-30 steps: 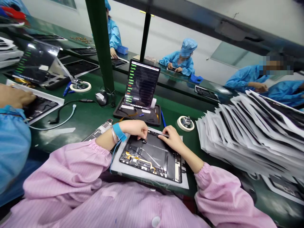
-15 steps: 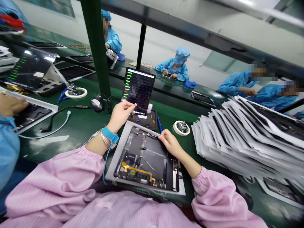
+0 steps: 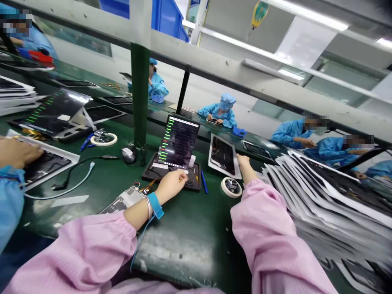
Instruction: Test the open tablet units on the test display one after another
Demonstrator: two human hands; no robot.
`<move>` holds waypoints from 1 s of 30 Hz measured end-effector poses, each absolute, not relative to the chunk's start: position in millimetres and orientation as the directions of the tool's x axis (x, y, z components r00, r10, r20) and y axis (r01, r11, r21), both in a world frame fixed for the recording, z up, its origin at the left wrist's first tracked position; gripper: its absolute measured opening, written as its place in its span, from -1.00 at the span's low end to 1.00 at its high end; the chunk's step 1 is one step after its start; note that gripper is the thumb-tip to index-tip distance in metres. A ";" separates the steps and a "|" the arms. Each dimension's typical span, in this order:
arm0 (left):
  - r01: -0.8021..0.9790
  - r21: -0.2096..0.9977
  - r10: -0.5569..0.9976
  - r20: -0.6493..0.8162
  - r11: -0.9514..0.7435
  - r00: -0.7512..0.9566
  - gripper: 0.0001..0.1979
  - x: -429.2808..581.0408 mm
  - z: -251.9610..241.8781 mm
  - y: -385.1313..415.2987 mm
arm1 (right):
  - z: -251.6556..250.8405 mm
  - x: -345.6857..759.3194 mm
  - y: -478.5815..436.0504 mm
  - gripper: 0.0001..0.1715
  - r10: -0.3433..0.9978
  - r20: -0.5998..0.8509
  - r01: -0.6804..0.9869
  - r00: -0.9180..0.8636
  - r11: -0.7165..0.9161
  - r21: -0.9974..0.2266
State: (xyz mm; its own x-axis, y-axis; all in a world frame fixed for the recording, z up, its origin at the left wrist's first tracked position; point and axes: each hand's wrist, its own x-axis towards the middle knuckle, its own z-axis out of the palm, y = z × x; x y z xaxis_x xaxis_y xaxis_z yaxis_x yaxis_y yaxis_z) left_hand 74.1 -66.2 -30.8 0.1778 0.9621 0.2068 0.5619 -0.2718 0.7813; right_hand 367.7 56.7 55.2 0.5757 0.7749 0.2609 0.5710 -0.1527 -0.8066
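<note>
My right hand (image 3: 244,162), arm stretched far forward, grips the right edge of an opened tablet housing (image 3: 224,154) that lies against a white foam sheet and tilts up at the back of the bench. My left hand (image 3: 171,185), with a blue wrist strap (image 3: 156,205), is over the front of a black tray (image 3: 193,183). Its fingers are pinched together; what is in them is too small to make out. Behind it a lit display panel (image 3: 179,141) with green and red labels stands upright in the tray. A silver component board (image 3: 127,199) lies near my left wrist.
A tall stack of foam-wrapped housings (image 3: 318,204) rises at the right. A tape roll (image 3: 231,187) and blue pen (image 3: 204,182) lie nearby. Left are a mouse (image 3: 128,154), cables, another panel (image 3: 58,112) and a co-worker's hand (image 3: 20,153). A green post (image 3: 140,94) stands behind.
The tablet housing has gone from in front of my body to the back of the bench with my right hand. My left hand has come down to the black tray. The view has tilted upward.
</note>
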 end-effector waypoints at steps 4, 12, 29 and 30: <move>0.657 0.712 0.968 0.145 -0.247 0.207 -0.85 76.5 -29.6 -68.8 | 66.2 342.3 36.5 -0.65 0.802 0.350 0.599 0.484 -0.012 -0.801; 0.648 0.618 0.892 0.243 -0.445 0.381 -0.77 85.4 -41.3 -83.9 | 139.7 333.0 -171.0 -0.80 0.602 0.767 0.806 -0.219 0.555 -0.205; 0.015 0.857 0.627 0.366 -0.516 0.688 -0.83 276.4 138.2 -122.5 | 174.6 466.5 -196.2 -0.90 0.780 0.618 0.995 -0.097 0.062 0.079; 0.001 0.897 0.660 0.324 -0.442 0.678 -0.83 286.9 145.9 -119.7 | 177.1 469.1 -194.1 -0.93 0.750 0.659 0.998 -0.059 0.045 0.037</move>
State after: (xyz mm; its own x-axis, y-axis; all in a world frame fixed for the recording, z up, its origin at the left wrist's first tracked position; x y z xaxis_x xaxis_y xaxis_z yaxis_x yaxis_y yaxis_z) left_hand 286.9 -119.7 145.9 0.6782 0.6596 0.3239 0.0015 -0.4420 0.8970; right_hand 469.1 -194.1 177.1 -0.0585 0.7501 0.6588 0.9983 0.0451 0.0373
